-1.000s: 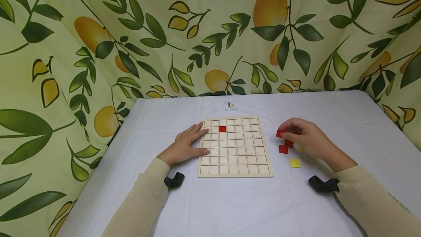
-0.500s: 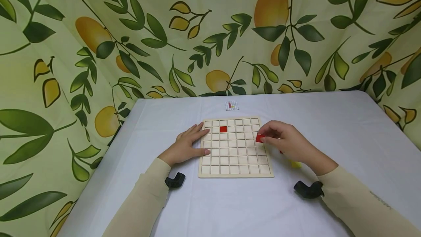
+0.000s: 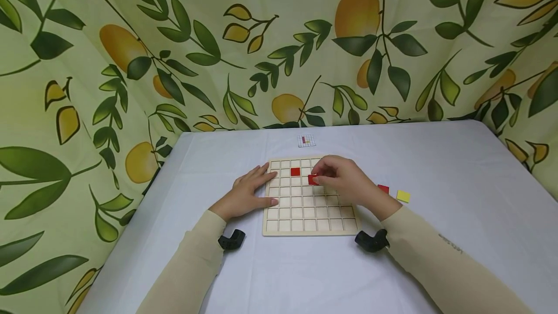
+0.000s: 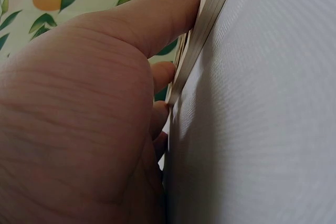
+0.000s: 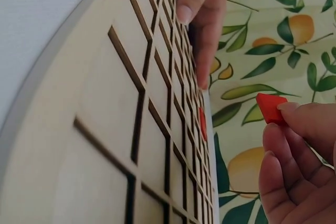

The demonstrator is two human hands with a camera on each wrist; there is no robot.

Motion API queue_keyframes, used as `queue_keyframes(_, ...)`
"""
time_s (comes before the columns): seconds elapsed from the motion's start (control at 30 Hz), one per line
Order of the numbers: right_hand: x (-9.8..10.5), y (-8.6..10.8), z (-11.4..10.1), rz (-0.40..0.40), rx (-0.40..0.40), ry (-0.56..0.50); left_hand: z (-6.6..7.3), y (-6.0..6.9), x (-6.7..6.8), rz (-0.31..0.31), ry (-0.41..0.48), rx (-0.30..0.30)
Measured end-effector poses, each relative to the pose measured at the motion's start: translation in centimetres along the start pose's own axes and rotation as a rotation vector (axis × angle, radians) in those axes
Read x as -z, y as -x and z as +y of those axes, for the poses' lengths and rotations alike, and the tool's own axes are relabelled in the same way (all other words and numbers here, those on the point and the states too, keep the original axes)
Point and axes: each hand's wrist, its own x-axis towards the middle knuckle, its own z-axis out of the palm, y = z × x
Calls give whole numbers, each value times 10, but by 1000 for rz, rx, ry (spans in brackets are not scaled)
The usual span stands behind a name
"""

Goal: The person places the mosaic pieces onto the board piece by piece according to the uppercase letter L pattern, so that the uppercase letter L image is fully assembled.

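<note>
A wooden grid board (image 3: 290, 212) lies on the white-covered table, with one red square tile (image 3: 295, 172) set in a cell of its second row from the back. My left hand (image 3: 246, 190) rests on the board's left edge, thumb and fingers spread; in the left wrist view the thumb (image 4: 157, 19) lies against the wooden rim. Between thumb and fingertips my right hand (image 3: 344, 178) pinches another red tile (image 5: 271, 107). It is held above the board, apart from the surface in the right wrist view. The right hand hides part of the board's right side.
Right of the board lie a red tile (image 3: 383, 189), partly behind the right wrist, and a yellow tile (image 3: 403, 196). A small printed grid card (image 3: 306, 140) with coloured squares lies behind the board. A leaf-patterned curtain (image 3: 244, 76) hangs behind the table.
My right hand has lifted the red tile from the loose tiles on the right and carried it leftward over the board. The left hand has stayed in place.
</note>
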Motion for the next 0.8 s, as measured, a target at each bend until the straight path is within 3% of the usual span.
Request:
queue_keyframes(0.57,-34,-28,9,-28,-58,29,-1,0,0,-3,-1,1)
queue_keyframes(0.8,-44,-34,13,-5,-82,40,-2,0,0,-3,5,-2)
